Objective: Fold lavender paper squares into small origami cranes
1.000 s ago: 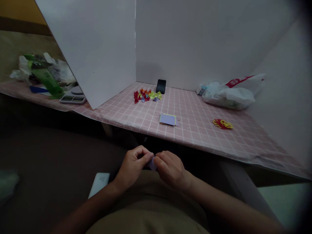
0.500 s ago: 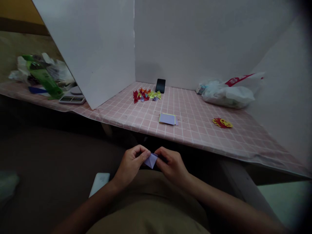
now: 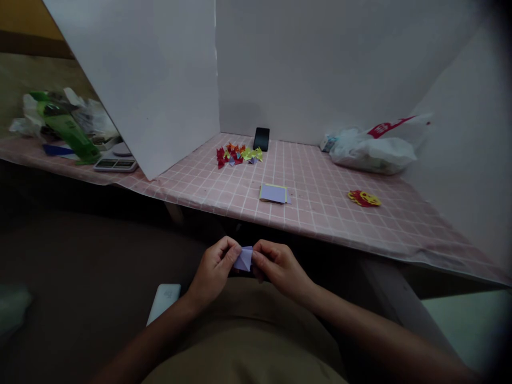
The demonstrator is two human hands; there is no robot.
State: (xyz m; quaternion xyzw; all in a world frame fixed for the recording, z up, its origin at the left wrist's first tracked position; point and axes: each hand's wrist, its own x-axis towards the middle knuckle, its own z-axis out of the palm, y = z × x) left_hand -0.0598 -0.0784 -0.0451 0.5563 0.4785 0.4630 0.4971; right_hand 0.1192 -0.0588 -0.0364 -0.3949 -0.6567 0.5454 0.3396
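Observation:
Between my hands, above my lap and in front of the table edge, is a small folded piece of purple origami paper (image 3: 244, 260) with crease lines on its face. My left hand (image 3: 216, 269) pinches its left side between thumb and fingers. At its right edge, the thumb and fingers of my right hand (image 3: 279, 266) are closed on the paper. A stack of square origami paper (image 3: 273, 193), purple on top with a yellow edge showing, lies on the table beyond my hands. Farther back sits a cluster of small folded paper figures (image 3: 239, 154) in red, orange, yellow and purple.
A phone (image 3: 261, 139) leans on the white back panel. On the pink checked tablecloth (image 3: 316, 208) are red and yellow cut-out shapes (image 3: 364, 198) and a white plastic bag (image 3: 372, 153). Left of the panel are a green bottle (image 3: 70, 130) and a scale (image 3: 116, 164). A white power bank-like slab (image 3: 164, 302) lies beside me.
The purple paper has turned slightly, its lower point now less centred. My right thumb has come onto its right edge. The view has shifted slightly.

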